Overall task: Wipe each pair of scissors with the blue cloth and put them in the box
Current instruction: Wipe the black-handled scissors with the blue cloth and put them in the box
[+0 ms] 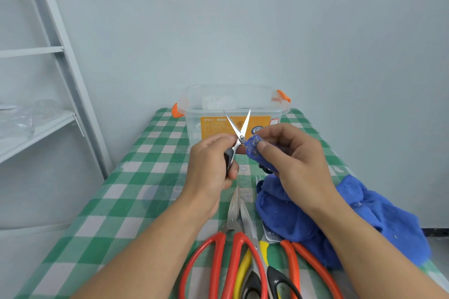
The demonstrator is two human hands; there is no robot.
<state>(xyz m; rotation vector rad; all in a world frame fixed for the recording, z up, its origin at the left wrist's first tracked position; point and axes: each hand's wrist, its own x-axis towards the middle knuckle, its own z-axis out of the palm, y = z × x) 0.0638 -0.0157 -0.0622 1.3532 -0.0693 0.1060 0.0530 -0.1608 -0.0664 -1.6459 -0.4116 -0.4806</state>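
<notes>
My left hand point(211, 165) grips the dark handle of a small pair of scissors point(239, 132), held up with its blades spread in a V in front of the box. My right hand point(291, 155) pinches a fold of the blue cloth point(286, 211) against the scissors near the pivot. The rest of the cloth lies heaped on the table at the right. The clear plastic box point(194, 124) with orange clips stands open at the table's far end.
Near the front edge lie red-handled scissors point(226, 245), yellow-and-black scissors point(252, 262) and another orange-handled pair point(298, 264), partly under the cloth. The table has a green-checked cover point(136, 189). A white metal shelf point(48, 109) stands at the left, a wall behind.
</notes>
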